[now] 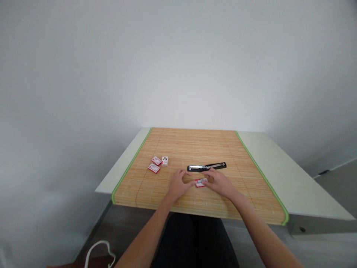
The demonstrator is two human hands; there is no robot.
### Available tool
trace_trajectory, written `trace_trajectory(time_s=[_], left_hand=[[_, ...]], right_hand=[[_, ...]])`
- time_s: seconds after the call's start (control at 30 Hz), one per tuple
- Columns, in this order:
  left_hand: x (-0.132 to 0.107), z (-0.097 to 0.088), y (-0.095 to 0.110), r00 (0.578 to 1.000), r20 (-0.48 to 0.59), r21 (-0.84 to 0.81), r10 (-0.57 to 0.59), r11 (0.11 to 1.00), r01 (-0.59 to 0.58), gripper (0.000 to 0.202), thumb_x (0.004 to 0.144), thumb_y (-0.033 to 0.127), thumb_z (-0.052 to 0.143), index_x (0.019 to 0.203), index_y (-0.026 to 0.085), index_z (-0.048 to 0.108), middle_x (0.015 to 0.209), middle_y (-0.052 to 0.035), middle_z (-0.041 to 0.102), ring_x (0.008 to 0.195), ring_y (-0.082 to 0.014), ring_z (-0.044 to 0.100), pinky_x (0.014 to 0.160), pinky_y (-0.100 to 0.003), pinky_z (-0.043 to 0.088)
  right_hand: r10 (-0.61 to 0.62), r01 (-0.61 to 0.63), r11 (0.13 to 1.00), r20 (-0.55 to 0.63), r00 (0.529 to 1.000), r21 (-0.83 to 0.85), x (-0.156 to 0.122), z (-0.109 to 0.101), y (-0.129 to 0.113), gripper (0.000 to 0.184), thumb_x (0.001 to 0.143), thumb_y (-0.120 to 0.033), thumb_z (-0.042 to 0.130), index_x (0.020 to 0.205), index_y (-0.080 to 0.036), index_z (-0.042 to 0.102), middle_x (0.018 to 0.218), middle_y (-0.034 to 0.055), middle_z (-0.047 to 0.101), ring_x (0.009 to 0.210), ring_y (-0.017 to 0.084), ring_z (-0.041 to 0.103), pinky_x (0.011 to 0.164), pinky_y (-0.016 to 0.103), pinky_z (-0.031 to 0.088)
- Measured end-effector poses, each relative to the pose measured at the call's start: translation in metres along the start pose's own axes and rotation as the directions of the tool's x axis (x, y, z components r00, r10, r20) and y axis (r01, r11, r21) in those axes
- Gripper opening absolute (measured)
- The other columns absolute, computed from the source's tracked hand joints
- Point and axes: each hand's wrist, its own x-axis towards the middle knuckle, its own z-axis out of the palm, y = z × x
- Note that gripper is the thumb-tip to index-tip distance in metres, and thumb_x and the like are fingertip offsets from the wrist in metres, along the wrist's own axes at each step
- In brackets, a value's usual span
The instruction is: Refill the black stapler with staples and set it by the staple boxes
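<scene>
A small red-and-white box (201, 182) lies on the bamboo mat between my two hands. My left hand (179, 184) rests at its left side, fingers curved and apart, the thumb tip reaching the box's edge. From the right, my right hand (219, 182) puts its thumb onto the box, while the index finger stretches out beyond it, apart from the thumb. Just past my fingertips is a black stapler (197, 168), unfolded flat with its metal channel showing. The right hand's fingers come close to its near edge. What the boxes' print says is too small to read.
Farther left, two red-and-white boxes (154, 168) lie beside a whiter box (164, 161) with a dark picture. The green-edged bamboo mat (195, 143) covers the middle of a white table (287, 171). A wall (192, 74) stands behind. Below left is a white curved object (97, 243).
</scene>
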Motion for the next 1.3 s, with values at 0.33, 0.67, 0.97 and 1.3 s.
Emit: trace_trajectory(time_s=[0.33, 0.67, 0.97, 1.3], left_hand=[[0.039, 0.018, -0.018, 0.998, -0.044, 0.152, -0.054, 0.987, 0.060, 0.059, 0.085, 0.046, 0.075, 0.138, 0.032, 0.055, 0.158, -0.0049, 0.042, 0.147, -0.0307, 0.033, 0.120, -0.051, 0.027], [0.044, 0.013, -0.024, 0.992, 0.125, 0.161, 0.031, 0.986, -0.051, 0.037, 0.090, 0.054, 0.068, 0.124, 0.039, 0.068, 0.157, 0.0055, 0.047, 0.150, -0.0240, 0.032, 0.124, -0.046, 0.021], [0.041, 0.012, -0.022, 0.986, 0.151, 0.156, 0.074, 0.983, -0.097, 0.039, 0.085, 0.058, 0.073, 0.119, 0.039, 0.073, 0.156, 0.0039, 0.049, 0.149, -0.0247, 0.034, 0.125, -0.045, 0.020], [0.041, 0.014, -0.020, 0.990, 0.127, 0.145, 0.068, 0.986, -0.087, 0.037, 0.082, 0.056, 0.077, 0.114, 0.037, 0.076, 0.151, 0.0022, 0.055, 0.147, -0.0246, 0.038, 0.124, -0.044, 0.023]], right_hand=[[-0.046, 0.046, 0.999, -0.024, 0.999, 0.006, 0.007, 0.020, -0.004, 0.013, 0.089, -0.025, 0.071, 0.101, -0.027, 0.077, 0.103, 0.0050, 0.066, 0.098, 0.023, 0.060, 0.090, 0.036, 0.048], [-0.131, 0.147, 0.988, -0.260, 0.957, 0.042, 0.022, 0.020, -0.008, 0.016, 0.090, -0.022, 0.070, 0.104, -0.028, 0.076, 0.117, 0.0060, 0.067, 0.115, 0.026, 0.057, 0.104, 0.045, 0.044], [-0.111, 0.103, 0.993, -0.195, 0.975, -0.049, 0.044, 0.024, -0.004, 0.011, 0.088, -0.025, 0.073, 0.097, -0.027, 0.079, 0.119, 0.0069, 0.069, 0.116, 0.027, 0.057, 0.104, 0.045, 0.043], [-0.087, 0.065, 0.986, -0.136, 0.987, -0.156, 0.050, 0.026, -0.007, 0.012, 0.088, -0.029, 0.074, 0.099, -0.031, 0.078, 0.116, 0.0025, 0.072, 0.116, 0.026, 0.056, 0.107, 0.046, 0.034]])
